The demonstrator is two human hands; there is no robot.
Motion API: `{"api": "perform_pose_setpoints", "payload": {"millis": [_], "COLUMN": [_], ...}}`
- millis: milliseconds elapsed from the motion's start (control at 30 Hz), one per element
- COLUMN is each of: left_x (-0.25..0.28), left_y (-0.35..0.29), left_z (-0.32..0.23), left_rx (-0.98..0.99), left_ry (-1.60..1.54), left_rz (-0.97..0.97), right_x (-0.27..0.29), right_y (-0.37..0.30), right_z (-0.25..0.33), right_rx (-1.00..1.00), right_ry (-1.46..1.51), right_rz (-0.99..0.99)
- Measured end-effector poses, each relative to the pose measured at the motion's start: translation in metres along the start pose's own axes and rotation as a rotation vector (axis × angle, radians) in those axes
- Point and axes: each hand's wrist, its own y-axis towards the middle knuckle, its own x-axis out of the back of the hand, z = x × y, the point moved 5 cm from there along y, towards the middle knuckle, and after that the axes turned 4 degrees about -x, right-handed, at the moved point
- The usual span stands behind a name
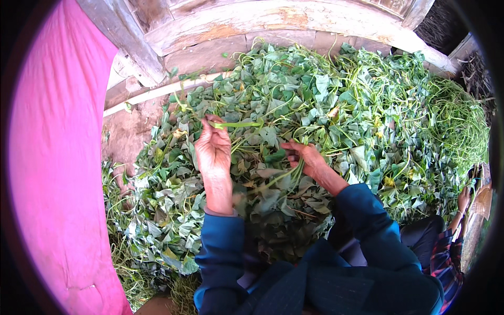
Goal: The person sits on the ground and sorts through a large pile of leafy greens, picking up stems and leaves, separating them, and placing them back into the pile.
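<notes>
Pinched in my left hand (pixel 214 149) are a few short green stems (pixel 239 124), which point to the right over the leaf pile. My right hand (pixel 311 160), a little lower and to the right, has its fingers closed round several long leafy vines (pixel 278 180). Their lower ends trail down to the left, with blurred leaves. Both hands are just above a large heap of green leafy vines (pixel 294 94), some leaves wilted or yellowing. My dark blue sleeves reach up from the lower edge.
Pink cloth (pixel 63 157) hangs along the left. Behind the heap run a wooden beam (pixel 278 21) and a pale pole (pixel 163 91). Thin, mostly leafless stems (pixel 459 126) lie piled at the right. Another person's hand (pixel 463 199) and plaid sleeve (pixel 446 260) show at lower right.
</notes>
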Motion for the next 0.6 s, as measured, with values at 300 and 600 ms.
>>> {"api": "perform_pose_setpoints", "payload": {"millis": [300,600], "left_x": [0.004,-0.007], "left_y": [-0.006,-0.014], "left_z": [0.027,0.017], "left_rx": [0.058,-0.032], "left_ry": [-0.042,1.071], "left_rz": [-0.098,-0.183], "right_x": [-0.006,-0.021], "right_y": [0.032,-0.027], "right_z": [-0.005,0.048], "right_rx": [0.077,0.297], "right_ry": [0.038,0.202], "right_rz": [0.165,0.080]}}
